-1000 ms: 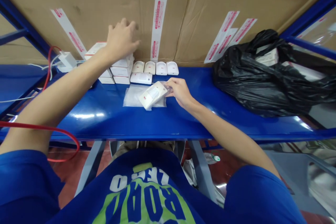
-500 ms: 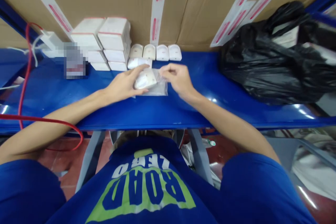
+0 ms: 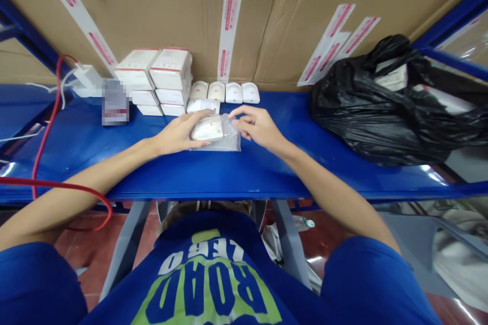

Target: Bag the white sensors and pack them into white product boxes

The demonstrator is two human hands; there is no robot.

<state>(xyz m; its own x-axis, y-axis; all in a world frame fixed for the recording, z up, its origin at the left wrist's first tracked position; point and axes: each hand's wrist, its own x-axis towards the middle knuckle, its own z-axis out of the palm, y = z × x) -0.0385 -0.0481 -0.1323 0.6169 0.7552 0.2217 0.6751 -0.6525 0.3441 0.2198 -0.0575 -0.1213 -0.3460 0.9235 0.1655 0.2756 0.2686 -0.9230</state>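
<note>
A black plastic bag [image 3: 381,106] sits against a taped cardboard carton [image 3: 152,10].

This looks like a warehouse packing station: a blue steel shelving rack [image 3: 267,177] stands against large cardboard cartons [image 3: 133,10] sealed with printed packing tape [image 3: 231,10]. Stacked white product boxes [image 3: 171,68] and a black plastic bag [image 3: 381,122] sit on it.

A plastic device [image 3: 206,128] lies on or in a plastic bag [image 3: 231,144], mid-shelf on a metal shelf [image 3: 274,177]. Just behind them, four similar devices [image 3: 223,92] stand in a row against a cardboard carton [image 3: 282,20], with another device [image 3: 203,105] lying before them. Stacked boxes [image 3: 163,81] sit left of that row, a pixelated object [image 3: 114,102] and a power adapter [image 3: 87,80] further left, a cable [image 3: 49,111] beyond. A full garbage bag [image 3: 381,111] lies far right.
</note>
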